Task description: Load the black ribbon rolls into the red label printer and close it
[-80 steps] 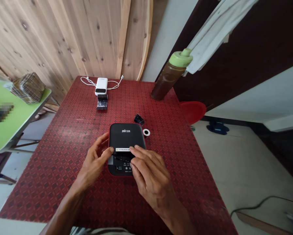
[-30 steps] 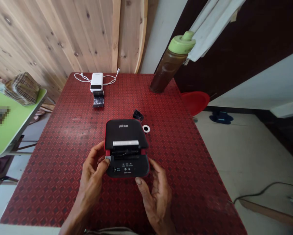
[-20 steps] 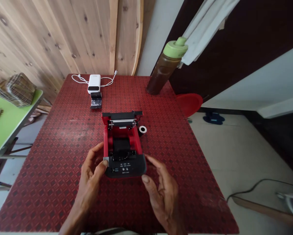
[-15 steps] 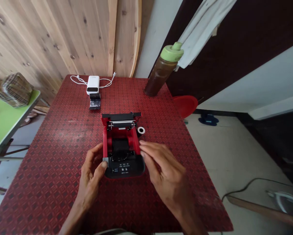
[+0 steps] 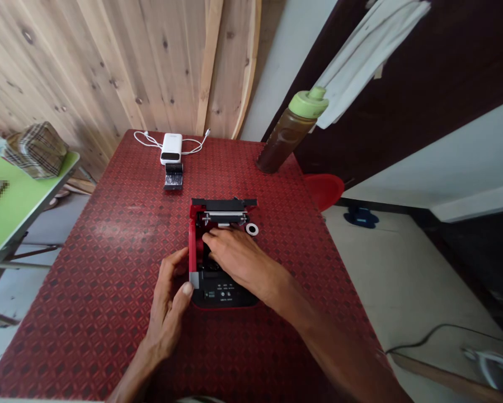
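Observation:
A red and black label printer [image 5: 228, 291] sits on the table with its lid [image 5: 224, 205] raised at the back. My left hand [image 5: 169, 302] grips the printer's left side, its thumb on the grey front corner and its fingers along the red wall. My right hand [image 5: 236, 252] reaches across into the open compartment, fingers bent and close together near the left inner wall. The fingertips are hidden, so what they hold cannot be made out. Just right of the lid stands a small roll with a white ring-shaped end [image 5: 252, 229].
Farther back lie a white power bank [image 5: 171, 146] with a white cable and a black strip [image 5: 173, 178]. A brown bottle with a green cap [image 5: 287, 131] stands at the back right of the red table [image 5: 121, 235]. A red stool [image 5: 324, 190] is beyond the right edge.
My right hand has moved left, from beside the printer's right wall into its open compartment. My left hand keeps its hold on the left side. The whole view has shifted slightly.

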